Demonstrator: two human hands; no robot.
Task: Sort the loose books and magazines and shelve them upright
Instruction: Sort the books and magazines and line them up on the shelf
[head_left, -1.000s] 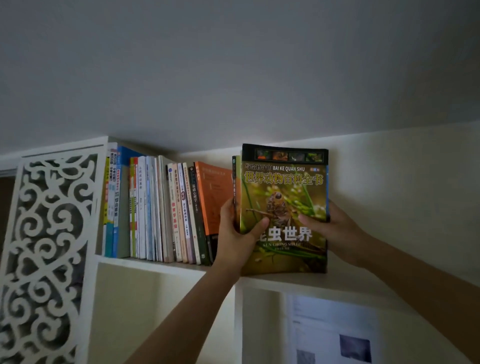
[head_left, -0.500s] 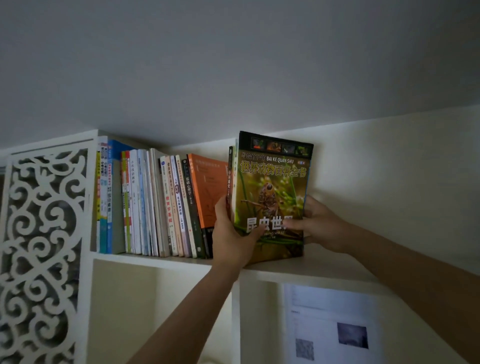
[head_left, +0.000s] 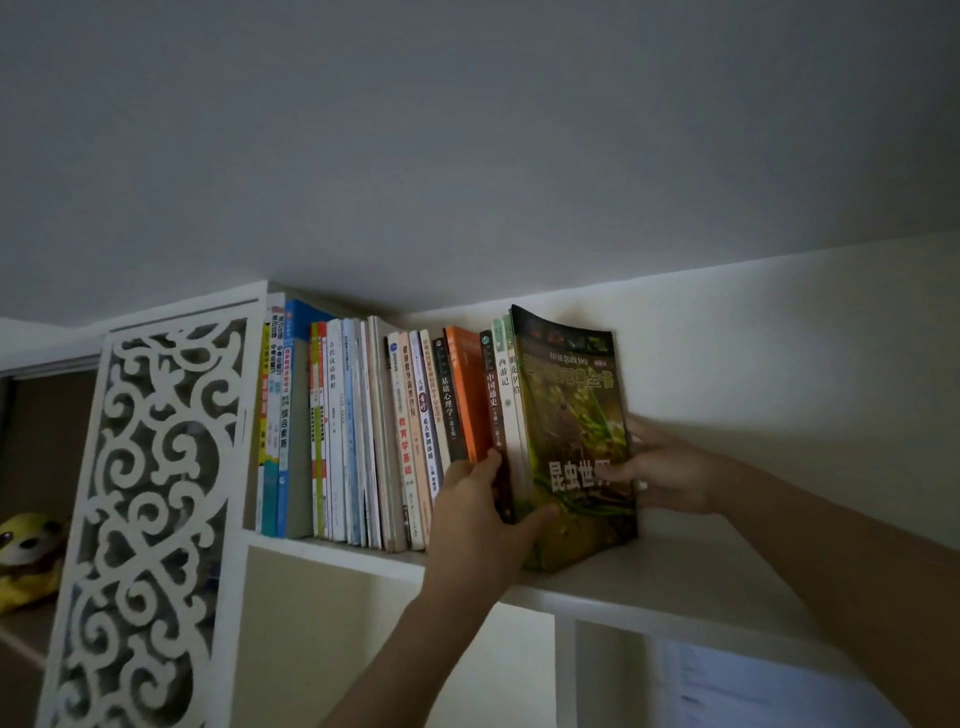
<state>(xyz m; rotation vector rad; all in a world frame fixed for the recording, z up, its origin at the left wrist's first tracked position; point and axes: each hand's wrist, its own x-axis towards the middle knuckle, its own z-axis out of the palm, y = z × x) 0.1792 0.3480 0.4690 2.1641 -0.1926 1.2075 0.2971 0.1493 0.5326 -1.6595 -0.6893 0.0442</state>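
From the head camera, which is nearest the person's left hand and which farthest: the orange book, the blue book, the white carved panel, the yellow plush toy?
From the left hand:
1. Orange book, just above the fingers.
2. Blue book, near the row's left end.
3. White carved panel, left of the books.
4. Yellow plush toy, at the far left edge.

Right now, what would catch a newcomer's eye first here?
Probably the green insect book, held upright by both hands at the right end of the row of books on the high white shelf. Next, the white scrollwork panel at the left, with a yellow plush toy behind it.
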